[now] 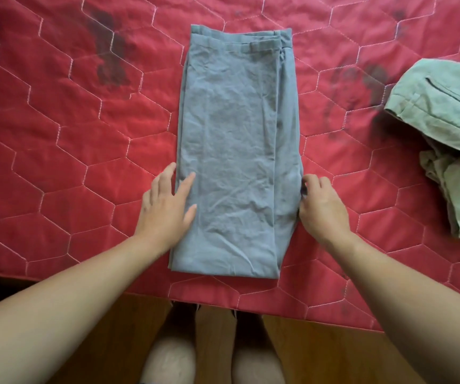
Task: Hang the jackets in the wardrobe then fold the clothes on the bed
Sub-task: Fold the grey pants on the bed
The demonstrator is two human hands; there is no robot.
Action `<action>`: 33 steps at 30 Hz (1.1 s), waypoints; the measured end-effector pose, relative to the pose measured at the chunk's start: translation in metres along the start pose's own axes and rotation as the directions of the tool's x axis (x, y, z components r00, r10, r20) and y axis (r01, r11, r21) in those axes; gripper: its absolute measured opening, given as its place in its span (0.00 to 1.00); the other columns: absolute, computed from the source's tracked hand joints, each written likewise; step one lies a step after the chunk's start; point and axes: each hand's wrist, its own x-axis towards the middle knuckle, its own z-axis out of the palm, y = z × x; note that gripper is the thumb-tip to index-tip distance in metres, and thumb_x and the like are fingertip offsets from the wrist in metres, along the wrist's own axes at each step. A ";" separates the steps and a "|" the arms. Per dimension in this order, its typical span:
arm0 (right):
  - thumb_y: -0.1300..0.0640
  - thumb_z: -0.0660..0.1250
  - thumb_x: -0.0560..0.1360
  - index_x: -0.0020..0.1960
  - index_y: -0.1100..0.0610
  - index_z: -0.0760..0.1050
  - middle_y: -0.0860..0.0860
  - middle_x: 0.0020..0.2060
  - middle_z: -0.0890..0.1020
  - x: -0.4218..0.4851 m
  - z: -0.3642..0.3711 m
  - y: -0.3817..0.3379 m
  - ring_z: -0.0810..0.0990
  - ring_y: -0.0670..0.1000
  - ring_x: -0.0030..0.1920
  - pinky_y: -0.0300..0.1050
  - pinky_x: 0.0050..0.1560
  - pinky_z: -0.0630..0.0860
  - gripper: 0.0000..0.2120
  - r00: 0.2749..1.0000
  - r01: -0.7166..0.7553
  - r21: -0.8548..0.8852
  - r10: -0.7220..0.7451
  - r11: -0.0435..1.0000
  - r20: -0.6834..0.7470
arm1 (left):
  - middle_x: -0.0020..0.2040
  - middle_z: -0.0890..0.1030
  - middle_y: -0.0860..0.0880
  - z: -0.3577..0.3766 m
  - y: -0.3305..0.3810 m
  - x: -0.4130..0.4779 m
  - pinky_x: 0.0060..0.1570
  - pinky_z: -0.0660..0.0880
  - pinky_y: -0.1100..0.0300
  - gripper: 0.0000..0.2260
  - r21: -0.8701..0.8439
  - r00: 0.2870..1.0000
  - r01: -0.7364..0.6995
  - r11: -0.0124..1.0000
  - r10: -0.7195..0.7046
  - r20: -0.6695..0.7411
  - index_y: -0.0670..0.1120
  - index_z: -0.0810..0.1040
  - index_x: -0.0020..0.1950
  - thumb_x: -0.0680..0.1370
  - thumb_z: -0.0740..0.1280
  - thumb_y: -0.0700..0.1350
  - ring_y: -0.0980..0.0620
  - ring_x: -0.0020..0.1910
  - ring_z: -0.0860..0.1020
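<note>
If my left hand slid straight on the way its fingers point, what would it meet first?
The left hand points away and slightly right, fingers resting on the folded grey fabric trousers. It would likely meet only more of that cloth, toward the far waistband end, then the red quilted bedspread.

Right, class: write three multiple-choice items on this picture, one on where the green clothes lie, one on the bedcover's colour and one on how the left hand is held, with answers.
1. Where do the green clothes lie relative to the folded grey-blue garment?
A to its right
B to its left
C on top of it

2. What colour is the quilted bedcover?
A blue
B red
C white

3. How is the left hand held?
A clenched in a fist
B raised, holding a hanger
C flat, fingers straight

Answers:
1 A: they sit at the right edge, apart from it.
2 B: it is red with pale hexagon stitching.
3 C: its fingers lie straight at the garment's left edge.
</note>
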 end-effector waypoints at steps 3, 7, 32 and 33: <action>0.58 0.66 0.76 0.56 0.59 0.73 0.57 0.46 0.76 0.012 0.000 0.001 0.76 0.64 0.47 0.58 0.38 0.74 0.10 0.995 0.096 -0.102 -0.095 0.990 0.010 | 0.82 0.36 0.40 0.005 0.007 0.017 0.77 0.53 0.41 0.40 0.258 0.987 -0.158 0.953 0.145 0.070 0.55 0.44 0.83 0.78 0.61 0.64 0.41 0.82 0.39; 0.57 0.62 0.78 0.52 0.58 0.70 0.55 0.44 0.76 0.023 0.002 -0.002 0.76 0.62 0.43 0.57 0.36 0.73 0.05 0.997 0.072 -0.156 -0.076 0.985 -0.017 | 0.80 0.30 0.40 0.014 0.011 0.034 0.78 0.45 0.40 0.41 0.335 0.960 -0.244 0.910 0.177 0.218 0.57 0.33 0.81 0.79 0.55 0.69 0.43 0.80 0.32; 0.35 0.44 0.82 0.83 0.56 0.50 0.53 0.83 0.48 0.022 0.026 0.024 0.44 0.57 0.83 0.69 0.78 0.45 0.37 0.892 0.449 -0.424 -0.367 0.786 0.264 | 0.77 0.23 0.41 0.021 0.006 0.042 0.78 0.42 0.39 0.41 0.320 0.938 -0.255 0.912 0.153 0.312 0.57 0.25 0.77 0.79 0.51 0.70 0.43 0.77 0.26; 0.33 0.41 0.81 0.84 0.55 0.48 0.52 0.83 0.46 0.022 0.026 0.036 0.43 0.57 0.83 0.69 0.78 0.44 0.38 0.893 0.446 -0.437 -0.355 0.781 0.278 | 0.77 0.23 0.41 0.022 0.005 0.042 0.78 0.42 0.39 0.41 0.321 0.937 -0.258 0.911 0.154 0.315 0.57 0.24 0.76 0.78 0.50 0.70 0.43 0.77 0.26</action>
